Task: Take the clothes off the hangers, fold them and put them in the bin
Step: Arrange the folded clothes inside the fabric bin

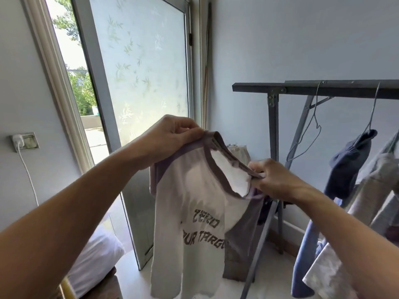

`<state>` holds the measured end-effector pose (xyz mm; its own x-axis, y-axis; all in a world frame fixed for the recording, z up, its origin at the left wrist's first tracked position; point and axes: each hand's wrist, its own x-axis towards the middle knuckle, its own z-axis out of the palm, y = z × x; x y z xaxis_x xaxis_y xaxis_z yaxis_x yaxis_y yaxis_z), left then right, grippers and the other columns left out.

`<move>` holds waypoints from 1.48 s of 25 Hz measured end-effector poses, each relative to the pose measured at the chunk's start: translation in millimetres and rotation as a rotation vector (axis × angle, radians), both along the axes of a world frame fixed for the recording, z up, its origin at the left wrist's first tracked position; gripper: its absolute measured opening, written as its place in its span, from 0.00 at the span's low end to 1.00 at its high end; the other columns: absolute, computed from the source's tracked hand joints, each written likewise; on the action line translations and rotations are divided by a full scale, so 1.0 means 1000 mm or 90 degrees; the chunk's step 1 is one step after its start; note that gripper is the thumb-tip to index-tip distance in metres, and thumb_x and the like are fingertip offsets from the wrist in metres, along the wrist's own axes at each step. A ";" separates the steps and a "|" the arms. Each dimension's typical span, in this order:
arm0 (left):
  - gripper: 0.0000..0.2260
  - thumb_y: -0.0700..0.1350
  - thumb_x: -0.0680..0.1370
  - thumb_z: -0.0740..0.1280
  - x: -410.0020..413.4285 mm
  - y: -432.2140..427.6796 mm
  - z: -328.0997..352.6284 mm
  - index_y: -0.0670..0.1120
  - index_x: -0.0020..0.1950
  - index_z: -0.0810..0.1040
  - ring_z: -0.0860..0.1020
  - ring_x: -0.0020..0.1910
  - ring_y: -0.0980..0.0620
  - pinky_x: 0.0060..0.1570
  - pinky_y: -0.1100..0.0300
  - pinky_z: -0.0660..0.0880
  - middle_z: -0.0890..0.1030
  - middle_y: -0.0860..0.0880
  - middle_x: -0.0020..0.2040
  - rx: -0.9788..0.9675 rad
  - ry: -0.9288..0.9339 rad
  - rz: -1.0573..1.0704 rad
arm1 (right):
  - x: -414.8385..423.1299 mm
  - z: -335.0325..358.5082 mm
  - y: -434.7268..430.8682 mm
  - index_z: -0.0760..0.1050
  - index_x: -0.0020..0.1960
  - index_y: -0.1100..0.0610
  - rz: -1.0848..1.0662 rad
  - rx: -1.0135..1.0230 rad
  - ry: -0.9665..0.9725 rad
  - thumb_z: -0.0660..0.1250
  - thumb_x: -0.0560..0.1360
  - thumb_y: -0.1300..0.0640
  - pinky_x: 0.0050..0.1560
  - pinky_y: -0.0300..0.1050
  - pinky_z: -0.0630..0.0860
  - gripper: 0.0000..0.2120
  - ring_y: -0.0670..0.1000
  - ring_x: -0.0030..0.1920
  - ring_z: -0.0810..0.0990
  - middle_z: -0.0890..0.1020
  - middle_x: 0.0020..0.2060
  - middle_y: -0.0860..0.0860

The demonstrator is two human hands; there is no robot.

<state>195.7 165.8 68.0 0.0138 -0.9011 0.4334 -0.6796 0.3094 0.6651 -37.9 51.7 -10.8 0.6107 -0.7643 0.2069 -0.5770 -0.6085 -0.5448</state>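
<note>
1. T-shirt (194,201), white with purple-grey sleeves and collar band and dark lettering on the chest, is held up in the middle of the view, off any hanger, its hem hanging down toward the pale floor.
2. The collar band (218,145) is stretched between both hands, so that the neck opening is pulled wide.
3. The left hand (170,134) is raised at the far left end of the collar; its fingers (185,128) are curled tightly together, and the fabric is pinched between them and the thumb.
4. The right hand (272,180) is lower and nearer, at the right end of the collar; its fingers (257,167) are bent inward, and the band is gripped between thumb and fingertips.
5. A grey metal rack (273,126) is seen to the right, behind the shirt.
6. A bare wire hanger (311,126) is hooked on the rack's top bar.
7. A navy garment (347,167) is hung on a second wire hanger just right of the bare one, with a grey garment (371,190) beside it and a blue garment (304,266) lower down.
8. A frosted glass door (140,72) stands open at the far left, and a plugged-in wall socket (24,141) is seen on the left wall.
</note>
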 end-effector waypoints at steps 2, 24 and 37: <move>0.13 0.57 0.74 0.68 0.017 0.006 -0.002 0.50 0.48 0.84 0.83 0.41 0.55 0.41 0.63 0.78 0.85 0.49 0.42 0.052 -0.045 -0.018 | -0.016 0.007 -0.005 0.81 0.39 0.54 0.006 0.035 -0.048 0.66 0.74 0.65 0.39 0.39 0.73 0.09 0.42 0.34 0.79 0.83 0.35 0.46; 0.12 0.50 0.74 0.68 0.027 0.005 -0.044 0.43 0.50 0.82 0.82 0.44 0.52 0.43 0.61 0.78 0.84 0.48 0.43 0.104 0.144 -0.106 | -0.061 0.025 0.005 0.77 0.44 0.63 0.141 0.206 -0.270 0.75 0.66 0.39 0.38 0.34 0.75 0.26 0.47 0.39 0.77 0.79 0.37 0.54; 0.13 0.51 0.76 0.71 -0.023 -0.032 -0.076 0.41 0.48 0.80 0.80 0.37 0.50 0.41 0.53 0.78 0.84 0.43 0.41 0.135 0.232 0.121 | -0.019 -0.003 0.019 0.71 0.31 0.56 -0.220 0.089 -0.334 0.71 0.74 0.53 0.29 0.40 0.62 0.16 0.42 0.21 0.65 0.68 0.19 0.42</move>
